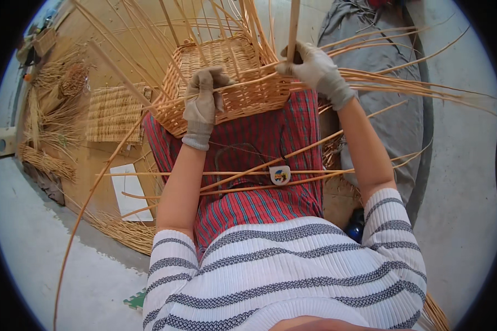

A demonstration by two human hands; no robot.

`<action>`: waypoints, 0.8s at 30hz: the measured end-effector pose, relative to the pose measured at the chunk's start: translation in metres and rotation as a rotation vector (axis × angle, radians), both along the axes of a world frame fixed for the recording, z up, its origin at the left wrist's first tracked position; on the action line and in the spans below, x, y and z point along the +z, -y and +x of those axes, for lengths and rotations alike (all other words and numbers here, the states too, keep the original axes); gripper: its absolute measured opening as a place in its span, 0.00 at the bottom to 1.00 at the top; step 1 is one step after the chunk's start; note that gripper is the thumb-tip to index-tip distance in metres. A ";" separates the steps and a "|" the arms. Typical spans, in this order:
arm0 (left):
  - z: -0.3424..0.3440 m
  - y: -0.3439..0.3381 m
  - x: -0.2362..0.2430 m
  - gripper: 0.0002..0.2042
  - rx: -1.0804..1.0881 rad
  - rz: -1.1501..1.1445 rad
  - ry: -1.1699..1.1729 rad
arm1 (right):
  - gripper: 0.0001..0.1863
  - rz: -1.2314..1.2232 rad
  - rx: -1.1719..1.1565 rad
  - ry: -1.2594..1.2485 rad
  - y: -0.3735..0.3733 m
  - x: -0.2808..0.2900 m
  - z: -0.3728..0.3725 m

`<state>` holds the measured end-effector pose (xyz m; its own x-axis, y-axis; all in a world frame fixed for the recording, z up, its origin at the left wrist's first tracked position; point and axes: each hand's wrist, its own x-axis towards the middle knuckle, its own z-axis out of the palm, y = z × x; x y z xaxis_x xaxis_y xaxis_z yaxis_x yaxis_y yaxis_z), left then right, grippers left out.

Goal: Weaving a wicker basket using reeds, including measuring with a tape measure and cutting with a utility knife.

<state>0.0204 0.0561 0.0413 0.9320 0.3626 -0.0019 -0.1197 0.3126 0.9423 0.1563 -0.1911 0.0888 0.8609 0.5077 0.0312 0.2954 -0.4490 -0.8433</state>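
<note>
A partly woven rectangular wicker basket (248, 99) rests on a red checked cloth (248, 204) over my lap, its near wall facing me. Long thin stakes stand up all around its edge. My left hand (201, 102), in a pale work glove, is closed on a wicker rod (240, 84) running along the top of the near wall. At the near right corner, my gloved right hand (316, 70) is closed round a thick upright stake (294, 30). A bundle of long rods (403, 80) sticks out rightward past my right wrist. Parts of the fingertips are hidden.
Loose rods (259, 174) lie across my lap. A flat woven panel (116, 113), a white sheet (131, 192) and heaps of wicker (55, 110) are on the board at left. Grey cloth (392, 127) lies at right. One long rod (88, 198) curves down the left side.
</note>
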 end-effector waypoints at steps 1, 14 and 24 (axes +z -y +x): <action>0.002 -0.005 0.006 0.17 -0.068 0.077 -0.151 | 0.18 -0.199 -0.046 0.109 0.001 -0.002 0.002; 0.025 0.082 0.027 0.23 -0.077 0.595 0.367 | 0.16 -0.514 -0.418 0.469 -0.026 -0.028 -0.004; -0.121 -0.130 -0.047 0.16 -0.018 -0.585 0.450 | 0.21 0.641 0.552 0.243 -0.183 0.012 -0.186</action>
